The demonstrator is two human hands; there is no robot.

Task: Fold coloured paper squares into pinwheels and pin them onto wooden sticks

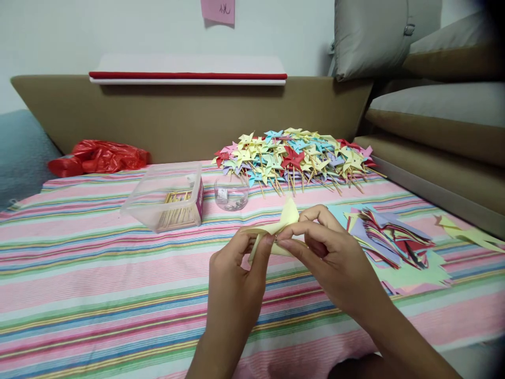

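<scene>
A pale yellow paper pinwheel (290,211), its points folded inward, is held in front of me above the striped cloth. My left hand (240,258) pinches it from the left between thumb and fingers. From the right, my right hand (327,247) closes on the middle of the paper with thumb and forefinger. A tiny dark speck shows at those fingertips, too small to make out. Just beyond my hands stands a clear round tub (231,195) with small metal pieces in its bottom. Part of the paper is hidden behind my fingers.
A clear plastic box (161,195) with thin wooden sticks stands left of the tub. Finished pinwheels on sticks (292,158) are heaped at the back. Coloured paper sheets (382,237) and yellow paper pieces (469,234) lie right. A red plastic bag (106,157) is at back left.
</scene>
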